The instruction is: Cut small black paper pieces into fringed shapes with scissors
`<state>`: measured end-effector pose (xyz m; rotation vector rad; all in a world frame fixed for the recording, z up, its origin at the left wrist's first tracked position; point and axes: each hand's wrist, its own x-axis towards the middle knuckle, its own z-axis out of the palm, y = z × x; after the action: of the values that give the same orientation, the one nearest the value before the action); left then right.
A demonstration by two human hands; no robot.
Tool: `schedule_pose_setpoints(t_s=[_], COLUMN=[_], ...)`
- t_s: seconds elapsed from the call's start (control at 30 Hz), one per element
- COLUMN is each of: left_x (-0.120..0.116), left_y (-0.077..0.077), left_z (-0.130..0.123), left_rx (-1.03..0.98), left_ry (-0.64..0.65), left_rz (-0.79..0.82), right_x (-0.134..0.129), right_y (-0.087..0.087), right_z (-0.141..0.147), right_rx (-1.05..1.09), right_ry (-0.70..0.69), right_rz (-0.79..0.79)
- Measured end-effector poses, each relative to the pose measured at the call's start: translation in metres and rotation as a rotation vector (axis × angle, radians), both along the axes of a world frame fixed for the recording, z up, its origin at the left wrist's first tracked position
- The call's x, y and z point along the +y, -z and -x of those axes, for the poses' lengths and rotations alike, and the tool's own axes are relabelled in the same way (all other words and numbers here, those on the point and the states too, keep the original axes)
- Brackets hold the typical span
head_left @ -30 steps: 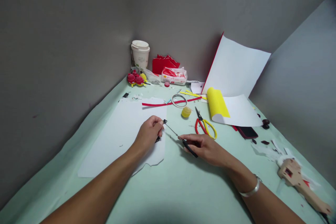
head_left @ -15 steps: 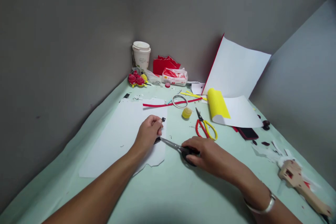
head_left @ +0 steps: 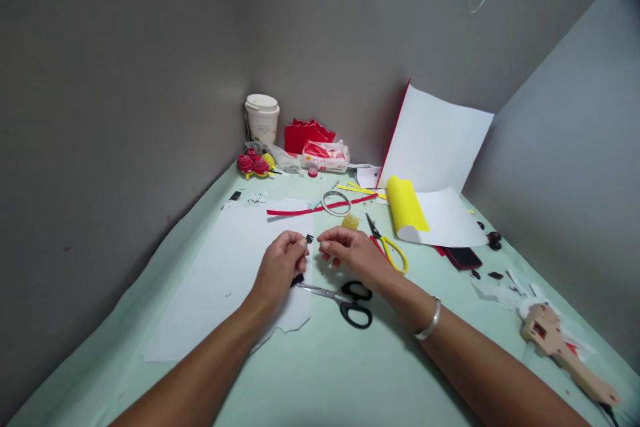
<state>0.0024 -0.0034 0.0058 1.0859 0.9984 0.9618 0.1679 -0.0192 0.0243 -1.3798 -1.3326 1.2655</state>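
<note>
My left hand (head_left: 281,263) is closed, pinching a small black piece with fringe-like slits (head_left: 310,239) between thumb and forefinger, above a white paper sheet (head_left: 210,293). Just to its right hovers my right hand (head_left: 350,250), fingers bent and slightly apart, with nothing visible in them. Black-handled scissors (head_left: 345,297) lie on the table below the right hand, their blade tips near another black scrap (head_left: 298,279) under my left hand. Red-and-yellow-handled pliers (head_left: 387,243) are partly hidden behind my right hand, as is a small yellow roll (head_left: 351,221).
Behind the hands lie a roll of tape (head_left: 336,203), a red strip (head_left: 290,213) and a yellow corrugated sheet (head_left: 407,205). A lidded cup (head_left: 263,119) and a tissue pack (head_left: 325,157) stand at the back. At right are a phone (head_left: 463,258) and a glue gun (head_left: 565,350).
My right hand has let go of the scissors, which now lie on the table, and has moved up and left toward my left hand. The left hand still pinches the black piece.
</note>
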Motion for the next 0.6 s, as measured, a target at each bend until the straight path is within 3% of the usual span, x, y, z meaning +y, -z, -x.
schedule_pose_setpoints(t_s=[0.2, 0.6], left_x=[-0.001, 0.002], left_y=[0.0, 0.006], left_z=[-0.001, -0.002], left_rx=[-0.007, -0.008], left_ry=[-0.016, 0.0], left_rz=[0.035, 0.023], right_x=[0.005, 0.006], right_y=[0.02, 0.021], right_z=[0.017, 0.021], right_rx=[0.225, 0.245], right_ry=[0.014, 0.023], right_rz=[0.001, -0.037])
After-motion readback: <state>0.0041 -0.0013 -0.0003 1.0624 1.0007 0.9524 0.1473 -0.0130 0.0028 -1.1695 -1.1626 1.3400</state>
